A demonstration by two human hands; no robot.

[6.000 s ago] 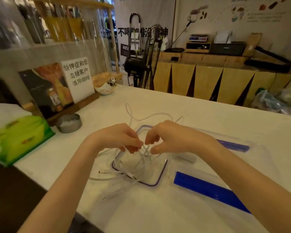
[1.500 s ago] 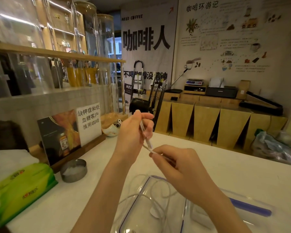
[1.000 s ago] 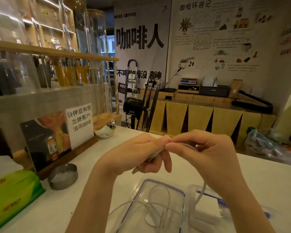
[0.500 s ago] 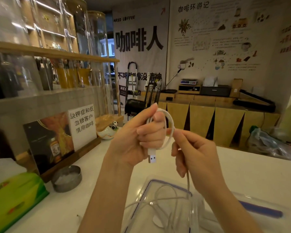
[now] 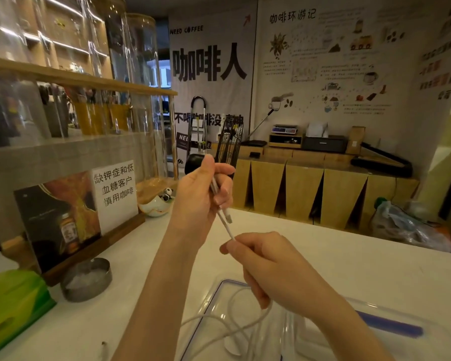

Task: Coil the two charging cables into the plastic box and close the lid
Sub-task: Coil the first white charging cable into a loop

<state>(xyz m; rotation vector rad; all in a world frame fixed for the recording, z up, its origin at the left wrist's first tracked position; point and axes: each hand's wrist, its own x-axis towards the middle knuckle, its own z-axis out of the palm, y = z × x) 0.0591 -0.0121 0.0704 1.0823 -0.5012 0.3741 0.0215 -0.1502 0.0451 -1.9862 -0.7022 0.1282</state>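
Note:
My left hand (image 5: 202, 198) is raised above the counter and pinches a white charging cable (image 5: 225, 224) folded between its fingers, with the plug end pointing down. My right hand (image 5: 264, 264) is lower and grips the same cable, which runs taut between the two hands. From my right hand the cable hangs down in loose loops (image 5: 219, 332) into the clear plastic box (image 5: 214, 295) with a blue rim. The clear lid (image 5: 391, 327) with a blue clip lies to the right of the box. I cannot tell the second cable apart in the loops.
A green tissue pack (image 5: 11, 306) sits at the left edge of the white counter (image 5: 362, 269). A small metal dish (image 5: 86, 278), a wooden sign holder (image 5: 84, 212) and a small bowl with a panda figure (image 5: 156, 204) stand along the back left. A loose plug end (image 5: 104, 346) lies near the front.
The small loop in my left hand is gone. My right hand has moved down and away, and the cable is now stretched straight between the hands.

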